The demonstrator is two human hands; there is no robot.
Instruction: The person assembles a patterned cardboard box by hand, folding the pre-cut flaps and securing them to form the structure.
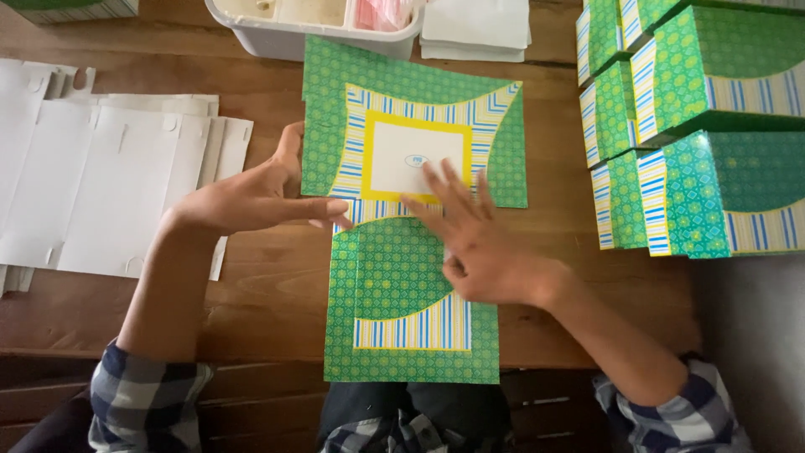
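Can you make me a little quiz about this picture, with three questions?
1. True or false: the left hand holds the left edge of the flat green box sheet.
2. Where are the folded green boxes? A) stacked on the right B) in the white tub C) on the floor
3. What lies to the left of the sheet on the wooden table?

Key
1. True; the right hand presses flat on the sheet.
2. A
3. Flat white card sheets.

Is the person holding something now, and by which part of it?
Nothing is lifted. The left hand grips the left edge of the flat green box blank on the table; the right hand presses flat on its middle.
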